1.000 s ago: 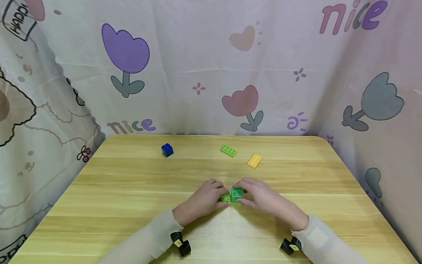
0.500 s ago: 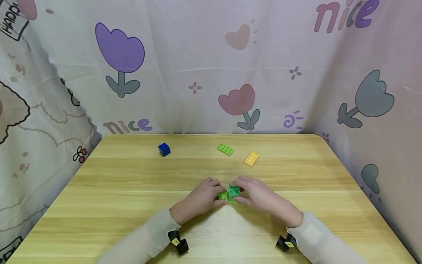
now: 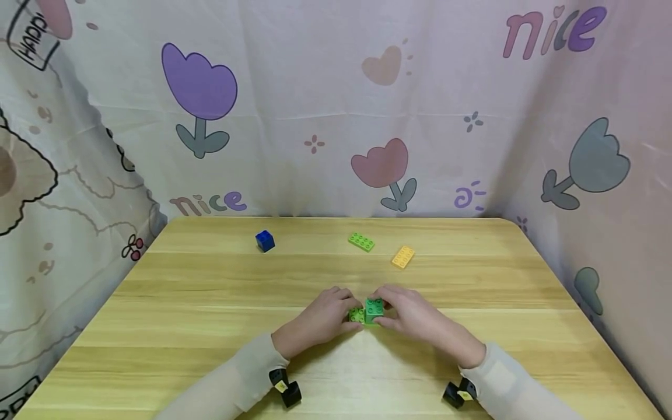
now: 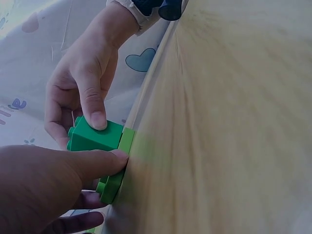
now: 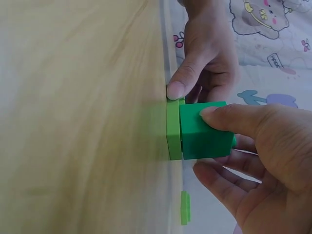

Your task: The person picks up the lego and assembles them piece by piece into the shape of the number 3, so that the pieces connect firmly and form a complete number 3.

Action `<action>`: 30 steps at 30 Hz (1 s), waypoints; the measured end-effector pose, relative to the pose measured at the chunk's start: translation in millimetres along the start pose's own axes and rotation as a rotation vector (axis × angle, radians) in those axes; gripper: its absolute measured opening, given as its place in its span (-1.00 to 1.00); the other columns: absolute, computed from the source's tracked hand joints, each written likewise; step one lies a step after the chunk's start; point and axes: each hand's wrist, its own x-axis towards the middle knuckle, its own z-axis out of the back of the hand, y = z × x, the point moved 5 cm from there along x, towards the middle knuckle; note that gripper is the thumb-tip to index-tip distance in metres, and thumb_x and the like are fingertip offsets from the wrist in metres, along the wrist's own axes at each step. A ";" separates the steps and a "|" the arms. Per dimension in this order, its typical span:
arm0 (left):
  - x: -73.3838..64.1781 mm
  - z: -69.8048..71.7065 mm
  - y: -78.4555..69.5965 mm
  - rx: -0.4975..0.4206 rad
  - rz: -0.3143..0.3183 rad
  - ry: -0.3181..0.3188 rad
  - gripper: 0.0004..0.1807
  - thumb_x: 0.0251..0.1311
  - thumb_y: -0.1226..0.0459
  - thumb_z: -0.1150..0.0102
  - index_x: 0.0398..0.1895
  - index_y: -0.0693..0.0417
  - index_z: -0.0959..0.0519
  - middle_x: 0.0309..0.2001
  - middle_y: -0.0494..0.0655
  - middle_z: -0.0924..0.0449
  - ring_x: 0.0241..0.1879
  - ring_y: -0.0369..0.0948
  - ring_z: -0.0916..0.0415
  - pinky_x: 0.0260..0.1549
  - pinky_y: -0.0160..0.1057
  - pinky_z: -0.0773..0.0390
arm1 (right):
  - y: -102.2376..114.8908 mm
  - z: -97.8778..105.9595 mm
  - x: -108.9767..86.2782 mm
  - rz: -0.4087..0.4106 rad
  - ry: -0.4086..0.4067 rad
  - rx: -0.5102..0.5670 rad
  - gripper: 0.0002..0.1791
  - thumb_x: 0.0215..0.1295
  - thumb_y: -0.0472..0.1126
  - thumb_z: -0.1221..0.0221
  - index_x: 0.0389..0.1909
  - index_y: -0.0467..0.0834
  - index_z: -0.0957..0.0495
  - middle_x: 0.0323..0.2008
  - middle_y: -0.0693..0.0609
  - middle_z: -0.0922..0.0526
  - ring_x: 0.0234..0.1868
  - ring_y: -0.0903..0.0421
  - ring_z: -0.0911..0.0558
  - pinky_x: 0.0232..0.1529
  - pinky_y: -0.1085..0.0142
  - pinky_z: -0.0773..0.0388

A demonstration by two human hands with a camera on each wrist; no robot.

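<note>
A thin light green toy building plate (image 3: 356, 315) lies flat on the table near its middle. My left hand (image 3: 321, 318) pinches its left end between thumb and fingers. On the plate's right part sits a taller dark green building brick (image 3: 374, 311), studs up. My right hand (image 3: 415, 313) grips that brick from the right, thumb on the near side and fingers on the far side. In the right wrist view a fine dark line runs between the brick (image 5: 207, 139) and the plate (image 5: 173, 129); whether they are fully joined I cannot tell.
Farther back on the wooden table (image 3: 210, 291) lie a blue brick (image 3: 265, 241) at left, a light green plate (image 3: 361, 242) in the middle and a yellow plate (image 3: 403, 256) at right. A printed cloth (image 3: 294, 76) hangs behind the table and along its sides.
The head view has shifted slightly. Both hands keep their hold on the plate and the brick, with no clear movement on the table.
</note>
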 end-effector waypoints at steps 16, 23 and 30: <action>-0.4 1.3 0.7 -0.014 0.034 0.003 -0.59 0.18 -0.04 -0.32 -0.04 0.01 -0.67 -0.13 -0.17 -0.59 -0.14 -0.22 -0.46 -0.11 -0.24 -0.47 | -13.5 6.7 -4.1 -0.061 0.053 0.133 -0.55 0.23 -0.05 -0.33 0.09 -0.16 -0.55 -0.15 0.12 -0.66 -0.17 0.17 -0.64 -0.12 0.29 -0.59; 1.1 -1.5 3.4 -0.035 0.050 0.014 -0.58 0.17 -0.05 -0.33 -0.03 -0.01 -0.67 -0.11 -0.17 -0.59 -0.11 -0.21 -0.47 -0.08 -0.22 -0.47 | -17.7 6.1 -3.9 -0.066 0.058 0.191 -0.58 0.23 -0.06 -0.33 0.06 -0.14 -0.57 -0.16 0.14 -0.66 -0.18 0.19 -0.64 -0.12 0.30 -0.59; 1.9 1.2 2.8 -0.091 0.053 -0.027 -0.53 0.17 -0.09 -0.30 0.01 0.00 -0.65 -0.08 -0.16 -0.60 -0.08 -0.20 -0.49 -0.05 -0.21 -0.49 | -18.0 5.8 -3.4 -0.067 0.063 0.196 -0.60 0.22 -0.07 -0.34 0.04 -0.11 -0.58 -0.17 0.16 -0.66 -0.19 0.24 -0.63 -0.12 0.30 -0.59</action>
